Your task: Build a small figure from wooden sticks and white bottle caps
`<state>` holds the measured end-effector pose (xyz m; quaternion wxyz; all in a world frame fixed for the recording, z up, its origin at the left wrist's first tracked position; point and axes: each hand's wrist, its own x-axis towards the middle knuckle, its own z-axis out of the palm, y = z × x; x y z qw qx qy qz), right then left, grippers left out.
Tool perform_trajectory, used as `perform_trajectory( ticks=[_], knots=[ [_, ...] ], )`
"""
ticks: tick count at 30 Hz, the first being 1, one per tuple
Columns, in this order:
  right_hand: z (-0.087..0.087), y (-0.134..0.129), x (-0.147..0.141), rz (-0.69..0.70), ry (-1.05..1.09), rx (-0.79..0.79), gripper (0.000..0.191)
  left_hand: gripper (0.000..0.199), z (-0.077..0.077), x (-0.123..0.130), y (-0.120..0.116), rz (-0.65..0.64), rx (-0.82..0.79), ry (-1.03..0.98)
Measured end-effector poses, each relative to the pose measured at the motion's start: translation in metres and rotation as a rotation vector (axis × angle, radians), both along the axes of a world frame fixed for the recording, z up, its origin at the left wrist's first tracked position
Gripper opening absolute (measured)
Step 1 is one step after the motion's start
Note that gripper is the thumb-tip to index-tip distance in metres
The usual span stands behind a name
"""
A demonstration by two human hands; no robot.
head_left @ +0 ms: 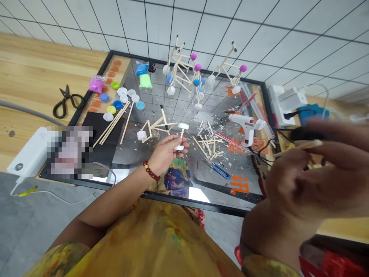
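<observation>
My left hand (165,156), with a beaded bracelet at the wrist, pinches a short wooden axle with a white bottle cap (183,126) at each end. It is above the near middle of the glass-topped table. Just beyond it lies a small frame of glued sticks (155,126) with one white cap wheel and a black-tipped stick. My right hand (311,173) is raised close to the camera at the right, blurred, its fingers closed on a thin wooden stick (314,144). Below and to its left, a white hot glue gun (246,127) rests on the table.
Several stick models (184,73) with cap wheels and coloured balls stand at the back. Cut sticks (211,142) and a blue-handled cutter (220,171) lie right of centre. Loose caps (117,104), long sticks (113,125) and black scissors (67,102) are left. A power strip (281,104) sits right.
</observation>
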<state>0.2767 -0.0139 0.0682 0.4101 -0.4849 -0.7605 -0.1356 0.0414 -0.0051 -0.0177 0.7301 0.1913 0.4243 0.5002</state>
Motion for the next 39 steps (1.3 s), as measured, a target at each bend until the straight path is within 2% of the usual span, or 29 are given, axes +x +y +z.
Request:
perform_trajectory(
  ticks=[2,4,8,10,12,16,20,21,24,26,32,39],
  knots=[
    [-0.010,0.003,-0.010,0.084,-0.045,-0.042,0.024,0.015,-0.001,0.000,-0.001,-0.002,-0.004,-0.001],
    [-0.027,0.008,-0.024,0.212,-0.209,-0.066,0.021,0.020,-0.002,0.001,-0.002,-0.005,0.014,0.007],
    [-0.059,0.015,-0.044,0.195,-0.208,-0.128,0.019,0.022,-0.003,0.002,-0.004,0.002,0.063,0.061],
    [-0.068,0.014,-0.047,0.174,-0.109,-0.222,0.020,0.019,-0.003,0.003,-0.004,0.026,0.058,0.074],
    [-0.073,0.011,-0.046,0.192,0.081,-0.350,0.017,0.016,-0.002,0.004,-0.004,0.047,0.039,0.074],
    [-0.078,0.010,-0.039,0.384,0.537,-0.628,0.011,0.015,0.000,0.004,-0.003,0.062,0.008,0.073],
    [-0.081,0.015,-0.033,0.543,0.754,-0.843,0.052,0.014,-0.001,0.004,-0.002,0.064,0.000,0.069],
    [-0.083,0.017,-0.033,0.548,0.798,-0.862,0.052,0.015,-0.001,0.004,-0.002,0.059,0.000,0.070],
    [-0.088,0.021,-0.038,0.512,0.922,-0.847,0.032,0.017,-0.002,0.004,-0.003,0.043,0.004,0.075],
    [-0.091,0.023,-0.042,0.499,0.988,-0.825,0.026,0.018,-0.002,0.004,-0.003,0.039,0.004,0.078],
    [-0.094,0.025,-0.046,0.455,1.007,-0.858,0.029,0.018,-0.002,0.004,-0.003,0.034,0.010,0.077],
    [-0.094,0.028,-0.049,0.476,1.069,-0.830,0.033,0.017,-0.003,0.003,-0.002,0.040,0.009,0.064]
  ],
)
